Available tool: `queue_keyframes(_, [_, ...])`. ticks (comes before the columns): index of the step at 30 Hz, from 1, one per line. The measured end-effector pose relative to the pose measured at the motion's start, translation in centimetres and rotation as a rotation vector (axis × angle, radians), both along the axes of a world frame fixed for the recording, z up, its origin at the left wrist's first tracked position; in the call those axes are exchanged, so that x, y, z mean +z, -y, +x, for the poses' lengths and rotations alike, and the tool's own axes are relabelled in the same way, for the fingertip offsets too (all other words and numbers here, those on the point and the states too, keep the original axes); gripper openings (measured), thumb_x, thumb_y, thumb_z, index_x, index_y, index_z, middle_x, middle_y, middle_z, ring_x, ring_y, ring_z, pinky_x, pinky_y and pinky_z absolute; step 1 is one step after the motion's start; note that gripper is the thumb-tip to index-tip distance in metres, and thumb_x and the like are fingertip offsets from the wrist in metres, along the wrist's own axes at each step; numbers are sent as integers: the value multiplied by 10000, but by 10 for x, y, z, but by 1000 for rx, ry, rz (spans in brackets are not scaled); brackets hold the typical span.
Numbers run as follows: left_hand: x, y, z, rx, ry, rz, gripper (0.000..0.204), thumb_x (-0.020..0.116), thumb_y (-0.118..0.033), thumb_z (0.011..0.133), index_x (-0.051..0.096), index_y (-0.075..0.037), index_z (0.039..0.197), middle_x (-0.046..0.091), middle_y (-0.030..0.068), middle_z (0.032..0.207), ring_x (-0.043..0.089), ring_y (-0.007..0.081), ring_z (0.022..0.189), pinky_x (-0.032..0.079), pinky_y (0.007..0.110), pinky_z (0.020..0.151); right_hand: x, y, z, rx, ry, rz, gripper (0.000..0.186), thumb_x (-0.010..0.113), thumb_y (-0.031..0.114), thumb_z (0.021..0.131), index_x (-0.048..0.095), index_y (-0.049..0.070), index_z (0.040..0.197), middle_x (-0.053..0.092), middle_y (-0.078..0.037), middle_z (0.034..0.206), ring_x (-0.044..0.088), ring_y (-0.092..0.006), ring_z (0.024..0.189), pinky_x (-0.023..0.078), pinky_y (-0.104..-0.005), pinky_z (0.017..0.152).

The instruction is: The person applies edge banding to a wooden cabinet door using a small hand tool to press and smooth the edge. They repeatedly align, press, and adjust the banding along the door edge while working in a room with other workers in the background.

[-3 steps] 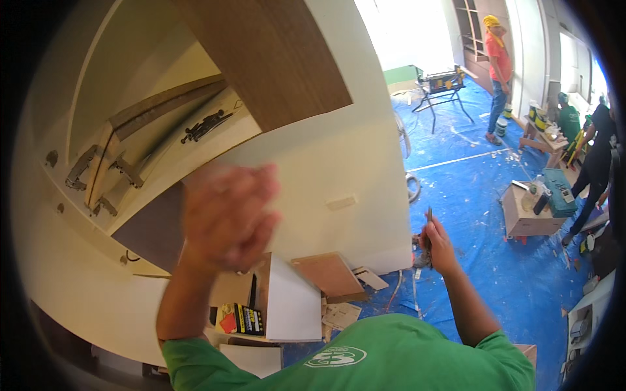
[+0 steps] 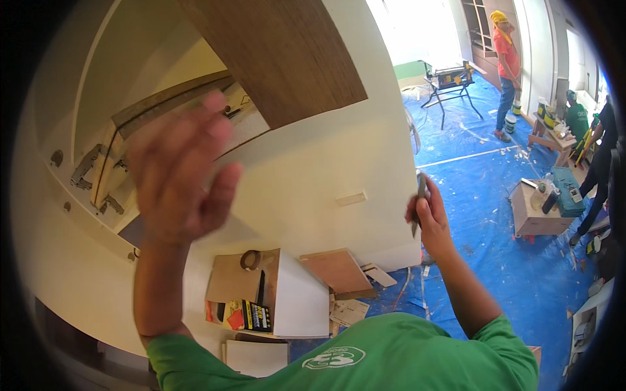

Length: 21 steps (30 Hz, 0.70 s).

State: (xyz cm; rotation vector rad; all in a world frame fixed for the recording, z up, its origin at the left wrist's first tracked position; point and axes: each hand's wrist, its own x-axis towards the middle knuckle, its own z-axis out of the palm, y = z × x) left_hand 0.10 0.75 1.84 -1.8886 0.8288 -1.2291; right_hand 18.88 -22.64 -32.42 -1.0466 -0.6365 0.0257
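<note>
My left hand [image 2: 176,182] is raised in front of an open wall cabinet, its fingers stretched and apart, slightly blurred, with nothing seen in it. It covers most of a small heap of dark screws [image 2: 229,111] on the cabinet's board. A curved wooden strip [image 2: 160,98] and metal hinges [image 2: 87,168] show beside that hand. My right hand [image 2: 433,214] is closed around a thin, flat grey tool [image 2: 421,187], whose exact kind I cannot make out. It points up, close to the edge of the pale panel [image 2: 313,176].
Below stands a box [image 2: 301,303] with a brown tape roll [image 2: 250,260] and a yellow-black package [image 2: 255,317] on it. Blue sheeting [image 2: 469,287] covers the floor. A table saw [image 2: 453,77], a person in orange [image 2: 505,62] and a teal toolbox [image 2: 569,192] are farther right.
My left hand has moved up and left, its fingers opening from a loosely closed shape and now hiding the screws. My right hand has come slightly up and left with the flat tool.
</note>
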Motion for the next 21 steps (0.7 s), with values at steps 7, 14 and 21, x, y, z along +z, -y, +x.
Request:
queue_keyframes(7, [46, -4, 32, -15, -84, 200, 814, 506, -644, 985, 461, 4, 1477, 463, 264, 1541, 405, 411, 1445, 239, 513, 1200, 121, -110, -56, 80, 181, 614, 648, 552, 349, 1073, 253, 75, 1578, 539, -68, 1124, 526, -126, 879, 465, -280, 795])
queue_keyframes(14, [42, -1, 43, 51, -185, 172, 1041, 464, -792, 914, 358, 13, 1566, 343, 274, 1621, 248, 428, 1537, 110, 563, 1237, 170, -163, -106, 216, 256, 967, 656, 511, 244, 1082, 159, 62, 1604, 498, -104, 1218, 550, -180, 1030, 475, -355, 949])
queue_keyframes(21, [43, 3, 48, -57, -272, 68, 964, 502, -724, 942, 383, 7, 1558, 334, 246, 1637, 209, 400, 1558, 45, 547, 1242, 199, -191, -104, -22, 291, 1030, 743, 602, 88, 1025, 142, 42, 1606, 533, -142, 1241, 592, -219, 1137, 512, -379, 977])
